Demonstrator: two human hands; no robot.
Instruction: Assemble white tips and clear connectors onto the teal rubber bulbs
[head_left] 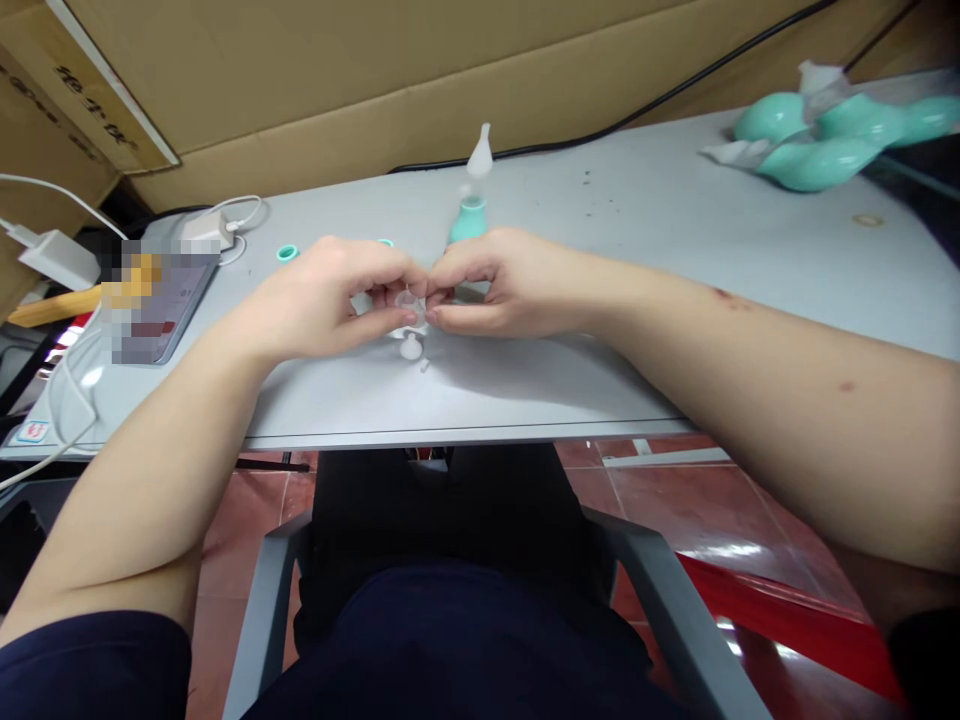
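Over the near part of one grey table, two bare hands met at a single clear plastic piece. The left hand pinched it between thumb and fingers, and the right hand had its thumb and fingertips closed on its right side; the fingers hid much of its shape. Just below it, on the tabletop, lay one small white plug and, beside that, one tiny white bit.

Just beyond the right hand stood one green bottle, its mouth up and its lower part hidden. One white tip showed behind it, narrow end up. Two green rings were in sight: one ring lay whole beyond the left hand, the other was mostly covered by that hand.

At the far right corner lay a group of green bulbs, at least three, overlapping too much for an exact count, with whitish ends. One tan loop was near them. At the left were one phone and two white plugs for charging, one charger behind the phone and another further left.
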